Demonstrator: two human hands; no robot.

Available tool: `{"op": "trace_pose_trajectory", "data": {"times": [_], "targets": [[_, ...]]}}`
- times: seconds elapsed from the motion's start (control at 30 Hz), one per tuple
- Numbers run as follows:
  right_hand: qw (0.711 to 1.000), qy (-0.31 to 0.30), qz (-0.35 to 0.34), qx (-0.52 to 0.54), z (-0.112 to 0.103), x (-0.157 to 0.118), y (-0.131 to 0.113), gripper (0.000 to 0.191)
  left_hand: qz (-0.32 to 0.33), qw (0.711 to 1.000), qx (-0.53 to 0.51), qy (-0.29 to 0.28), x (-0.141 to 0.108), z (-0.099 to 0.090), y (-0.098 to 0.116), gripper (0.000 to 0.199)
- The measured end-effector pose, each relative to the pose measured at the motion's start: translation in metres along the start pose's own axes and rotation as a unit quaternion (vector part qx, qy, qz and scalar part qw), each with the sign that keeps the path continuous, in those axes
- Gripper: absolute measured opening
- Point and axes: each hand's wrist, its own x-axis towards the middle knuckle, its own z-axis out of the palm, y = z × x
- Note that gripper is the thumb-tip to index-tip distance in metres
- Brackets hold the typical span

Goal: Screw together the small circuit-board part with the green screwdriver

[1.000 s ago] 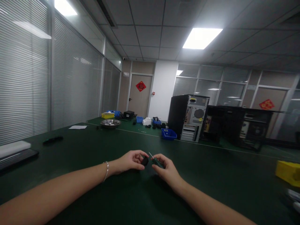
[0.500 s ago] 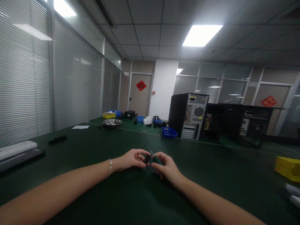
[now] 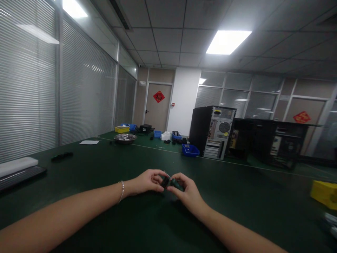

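My left hand (image 3: 149, 181) pinches a small black part (image 3: 165, 182) between thumb and fingers; its exact kind is too dark to make out. In my right hand (image 3: 188, 189) is a screwdriver with a dark green handle (image 3: 177, 184). The thin metal shaft (image 3: 167, 174) points up and to the left, crossing in front of or touching the black part. Both hands are close together above the green table (image 3: 126, 225).
Beyond my hands stand a blue bin (image 3: 190, 150), a computer case (image 3: 212, 131) and a metal bowl (image 3: 125, 138). A black object (image 3: 62, 156) and a keyboard (image 3: 23, 177) lie left. At right is a yellow bin (image 3: 324, 194).
The screwdriver's shaft has tilted further left, now over the black part, and the hands have drawn closer together. The view has shifted slightly.
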Motion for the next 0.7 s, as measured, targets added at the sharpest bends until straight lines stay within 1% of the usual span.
{"op": "trace_pose_trajectory", "data": {"times": [0.07,0.23,0.43,0.6,0.7], "targets": [[1.000,0.002,-0.010,-0.022,0.001,0.001,0.000,0.024,0.005,1.000,0.013,-0.001,0.000,0.001,0.000,0.054],[0.995,0.032,-0.039,-0.084,0.001,0.002,0.003,0.021,0.012,1.000,0.020,0.010,0.001,0.003,-0.002,0.054],[0.995,0.033,-0.032,-0.091,0.002,0.002,-0.001,0.017,0.021,1.000,0.014,0.017,0.002,0.007,-0.005,0.053],[0.996,0.029,-0.043,-0.077,0.003,0.002,-0.006,0.012,0.033,0.998,0.040,0.040,0.003,0.015,-0.005,0.051],[0.996,0.030,-0.043,-0.073,0.004,0.001,-0.008,0.013,0.042,0.997,0.047,0.049,0.003,0.019,-0.005,0.050]]}}
